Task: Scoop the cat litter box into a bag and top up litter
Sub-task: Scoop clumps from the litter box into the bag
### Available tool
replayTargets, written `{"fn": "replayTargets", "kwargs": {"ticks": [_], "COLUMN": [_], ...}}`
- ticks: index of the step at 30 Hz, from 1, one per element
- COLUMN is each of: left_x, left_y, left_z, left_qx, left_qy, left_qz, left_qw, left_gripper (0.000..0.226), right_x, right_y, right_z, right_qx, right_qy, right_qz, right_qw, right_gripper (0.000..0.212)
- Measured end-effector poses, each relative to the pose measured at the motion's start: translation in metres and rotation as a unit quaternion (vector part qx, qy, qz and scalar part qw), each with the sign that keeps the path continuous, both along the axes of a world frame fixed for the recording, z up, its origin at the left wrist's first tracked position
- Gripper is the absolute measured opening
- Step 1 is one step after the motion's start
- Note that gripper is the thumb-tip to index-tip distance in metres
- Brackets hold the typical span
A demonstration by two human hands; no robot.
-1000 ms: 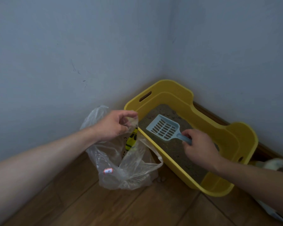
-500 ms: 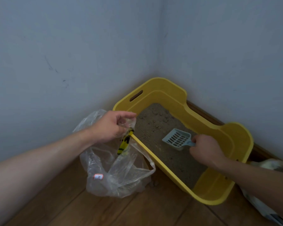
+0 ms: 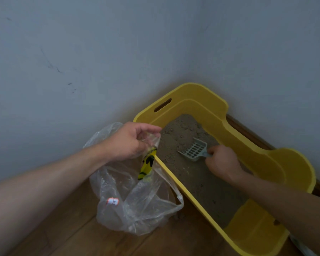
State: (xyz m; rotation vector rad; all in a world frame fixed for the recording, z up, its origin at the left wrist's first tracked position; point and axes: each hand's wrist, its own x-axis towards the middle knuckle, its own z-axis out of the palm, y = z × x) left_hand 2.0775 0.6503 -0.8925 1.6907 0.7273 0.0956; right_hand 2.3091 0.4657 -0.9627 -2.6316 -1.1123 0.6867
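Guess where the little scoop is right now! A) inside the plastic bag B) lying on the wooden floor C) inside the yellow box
C: the scoop is inside the yellow box, low over the litter, its handle gripped by the right hand; the left hand holds the plastic bag outside the box.
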Motion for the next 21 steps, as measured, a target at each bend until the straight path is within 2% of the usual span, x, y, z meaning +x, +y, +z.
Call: {"fn": "replayTargets", "kwargs": {"ticks": [4,12,17,21], "left_x": [0.004,0.009,0.01,0.01], "left_y": [0.005,0.005,0.004,0.003], "left_z": [0.0,0.009,0.008,0.009], "left_qx": [-0.014,0.025,0.029,0.008], "left_qy": [0.013,0.068,0.092,0.089], "left_qz": [0.001,-0.028,-0.038,-0.026], "left_qw": [1.0,0.997,0.995,0.996], "left_gripper": [0.071,0.06,0.055,0.052], "right_x": [-0.006,-0.01,-0.014,-0.018], "right_y": [0.019,0.05,0.057,0.052], "right_z": [-0.006,-0.02,-0.029,-0.034], "right_qx": [0.021,0.061,0.077,0.096], "right_qy": [0.024,0.045,0.043,0.033], "right_qz": [-0.001,-0.012,-0.022,-0.013], "right_qw": [1.0,0.997,0.996,0.995], "right_gripper": [0.024,0.037,0.032,0.042]}}
